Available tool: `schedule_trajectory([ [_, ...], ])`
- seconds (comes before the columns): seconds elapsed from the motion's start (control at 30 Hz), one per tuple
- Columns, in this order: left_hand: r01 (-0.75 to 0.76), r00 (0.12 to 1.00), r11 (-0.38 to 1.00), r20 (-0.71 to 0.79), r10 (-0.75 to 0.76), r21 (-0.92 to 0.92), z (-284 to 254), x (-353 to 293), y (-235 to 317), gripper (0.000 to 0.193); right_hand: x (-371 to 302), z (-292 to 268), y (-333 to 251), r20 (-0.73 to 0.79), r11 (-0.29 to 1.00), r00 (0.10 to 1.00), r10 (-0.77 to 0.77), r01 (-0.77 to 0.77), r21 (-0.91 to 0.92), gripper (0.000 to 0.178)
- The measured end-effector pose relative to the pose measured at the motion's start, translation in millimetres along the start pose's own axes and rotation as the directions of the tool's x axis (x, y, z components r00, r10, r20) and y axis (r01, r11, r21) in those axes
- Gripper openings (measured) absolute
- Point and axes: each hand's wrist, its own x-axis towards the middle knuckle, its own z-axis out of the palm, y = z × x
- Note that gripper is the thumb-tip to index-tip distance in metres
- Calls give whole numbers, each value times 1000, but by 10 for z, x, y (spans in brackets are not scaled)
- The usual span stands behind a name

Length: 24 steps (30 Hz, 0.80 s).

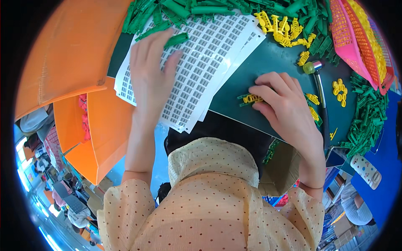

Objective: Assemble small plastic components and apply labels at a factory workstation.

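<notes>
My left hand lies over white sheets printed with rows of small dark labels. Its thumb stands apart from the fingers, which reach to a long green plastic piece at the sheets' far edge. A shorter green piece rests just beyond the thumb. On the dark green tabletop, my right hand is closed, thumb and forefinger pinching a yellow plastic part with green at its end. The fingers hide part of it. Two more yellow-and-green parts lie just right of that hand.
Green pieces pile along the far edge, beside loose yellow parts. A small hammer and yellow oval pieces lie right, before another green heap. A pink basket stands far right; orange bins stand left.
</notes>
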Motion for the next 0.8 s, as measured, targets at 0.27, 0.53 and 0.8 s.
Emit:
schedule_trajectory([
  [0.27, 62, 973, 998, 224, -62, 5, -68, 34, -149, 24, -33, -390, 586, -263, 922, 952, 158, -238, -306, 22],
  [0.53, 32, 963, 959, 265, 45, -281, 118, -79, 396, 22, 103, -129, 755, -251, 800, 963, 95, -224, -557, 22],
  [0.8, 27, 955, 919, 282, 93, -394, 222, -102, 611, 32, 103, 66, 511, -275, 968, 961, 36, -102, -229, 19],
])
